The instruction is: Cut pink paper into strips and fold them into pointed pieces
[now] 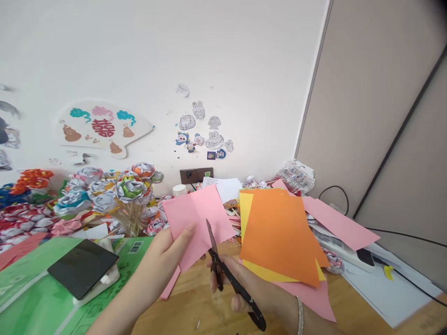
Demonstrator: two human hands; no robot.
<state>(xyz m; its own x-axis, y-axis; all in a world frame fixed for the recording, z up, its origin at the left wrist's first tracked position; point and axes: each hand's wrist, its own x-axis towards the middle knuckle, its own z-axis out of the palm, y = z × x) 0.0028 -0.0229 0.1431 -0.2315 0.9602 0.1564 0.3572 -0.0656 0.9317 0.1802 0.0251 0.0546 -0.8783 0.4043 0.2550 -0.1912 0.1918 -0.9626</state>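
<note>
My left hand [174, 249] grips a squarish sheet of pink paper [206, 204] by its lower left part, thumb on top; a crease runs down its middle. In my right hand [240, 284] is a pair of black scissors [223, 267], blades parted and pointing up and away. One blade shows in front of the pink paper near its lower edge; the other is mostly hidden behind the sheet. Below my left hand, a narrow pink paper strip [171, 284] lies on the wooden table [188, 311].
Orange sheets [279, 232] lie over yellow and pink ones at right, near a power strip [344, 249] and white paper [387, 293]. A tablet [84, 269] rests on a green package [21, 288] at left. Paper flowers [104, 190] crowd the back along the wall.
</note>
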